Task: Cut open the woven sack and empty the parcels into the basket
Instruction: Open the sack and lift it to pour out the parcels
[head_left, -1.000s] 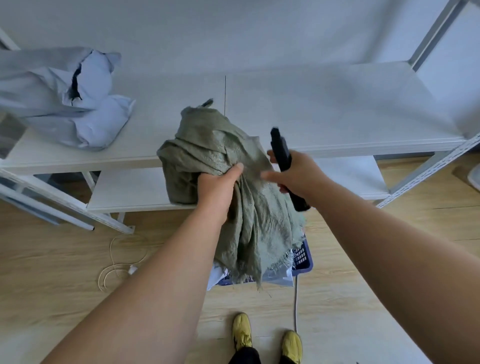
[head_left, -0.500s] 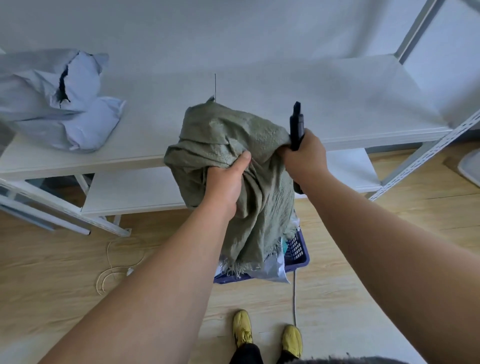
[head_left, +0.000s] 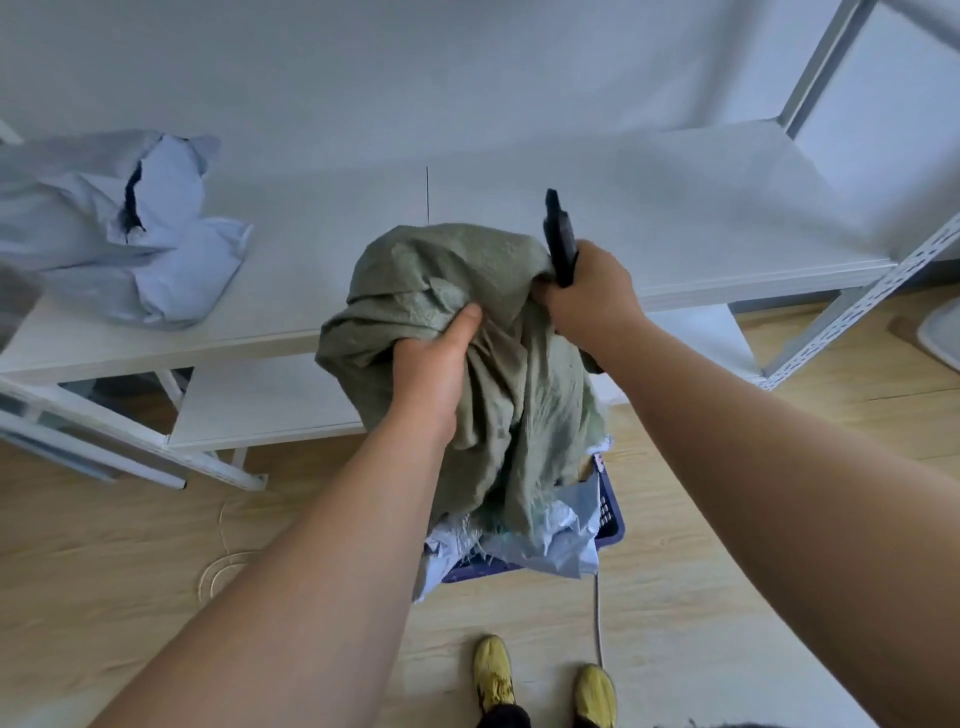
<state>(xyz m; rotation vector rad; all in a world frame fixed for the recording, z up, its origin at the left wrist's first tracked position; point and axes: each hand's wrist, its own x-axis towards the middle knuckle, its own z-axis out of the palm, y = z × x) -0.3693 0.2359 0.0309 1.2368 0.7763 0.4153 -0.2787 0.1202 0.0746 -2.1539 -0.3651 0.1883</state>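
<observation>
A: What sits at the upper left of your frame?

B: Pale blue mailer bags (head_left: 119, 234), crumpled in a heap on the white shelf (head_left: 675, 208). Below it, at lower left, a thin cord (head_left: 223, 561) loops on the wooden floor (head_left: 104, 597).

A: And in the centre?

B: Your left hand (head_left: 431, 374) grips a bunch of the green woven sack (head_left: 509, 395), fingers curled into the cloth and thumb pressed on top. The sack hangs upside down, its frayed mouth down among the parcels (head_left: 561, 535).

A: Where are those?

B: In the blue basket (head_left: 610, 519) on the floor, just below centre, right under the sack. Your yellow shoes (head_left: 545, 680) show at the bottom edge.

A: And right of centre?

B: Your right hand (head_left: 592, 296) clutches the sack's top corner and also has a dark cutter (head_left: 560, 236) clamped in its fist, sticking upward. The shelf's metal upright (head_left: 852, 306) slants down at the far right.
</observation>
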